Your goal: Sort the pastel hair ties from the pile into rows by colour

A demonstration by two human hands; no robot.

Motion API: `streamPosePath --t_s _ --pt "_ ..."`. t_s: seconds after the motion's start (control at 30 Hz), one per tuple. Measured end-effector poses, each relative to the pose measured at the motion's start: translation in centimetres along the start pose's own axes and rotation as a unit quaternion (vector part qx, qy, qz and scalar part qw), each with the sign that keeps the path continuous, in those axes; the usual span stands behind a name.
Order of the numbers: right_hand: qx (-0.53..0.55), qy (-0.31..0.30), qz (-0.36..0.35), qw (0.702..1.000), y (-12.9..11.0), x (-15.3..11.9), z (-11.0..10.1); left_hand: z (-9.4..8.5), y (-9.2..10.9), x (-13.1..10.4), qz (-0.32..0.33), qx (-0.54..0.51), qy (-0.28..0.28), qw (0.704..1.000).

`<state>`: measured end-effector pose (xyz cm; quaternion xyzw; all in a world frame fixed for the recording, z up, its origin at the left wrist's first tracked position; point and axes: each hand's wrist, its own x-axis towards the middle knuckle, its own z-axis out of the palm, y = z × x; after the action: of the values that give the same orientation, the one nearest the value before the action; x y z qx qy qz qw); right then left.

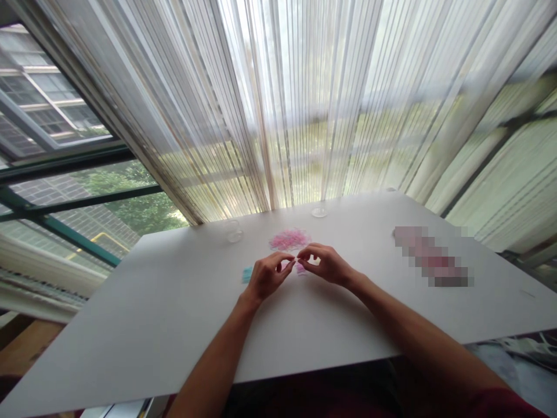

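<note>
My left hand (268, 274) and my right hand (324, 264) meet fingertip to fingertip above the middle of the table. Both are pinched closed; whatever is between the fingertips is too small to name. Just beyond them lies a loose pile of thin pink pieces (289, 238). A small blue bundle of thin pieces (247, 274) rests beside my left hand, partly covered by it. Under the right fingers a small pink-purple bundle (301, 269) shows in part.
The white table (174, 325) stands against sheer curtains (304, 116). Near its back edge are a clear glass-like object (234, 232) and a clear round dish or base (319, 212). A pixelated reddish object (433, 258) lies at the right.
</note>
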<state>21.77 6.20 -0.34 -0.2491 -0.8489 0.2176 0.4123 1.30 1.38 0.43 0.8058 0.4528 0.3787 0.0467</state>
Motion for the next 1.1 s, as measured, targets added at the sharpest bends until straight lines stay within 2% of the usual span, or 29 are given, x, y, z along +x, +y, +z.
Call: streamPosePath --t_s 0.6,1.1 --pt "-0.002 -0.013 -0.004 1.000 -0.26 -0.07 0.05 0.07 0.34 -0.04 -0.007 -0.007 -0.006 1.000" --pt "-0.021 -0.001 -0.018 1.000 -0.24 0.05 -0.02 -0.01 0.13 -0.01 -0.016 0.031 0.009 0.999"
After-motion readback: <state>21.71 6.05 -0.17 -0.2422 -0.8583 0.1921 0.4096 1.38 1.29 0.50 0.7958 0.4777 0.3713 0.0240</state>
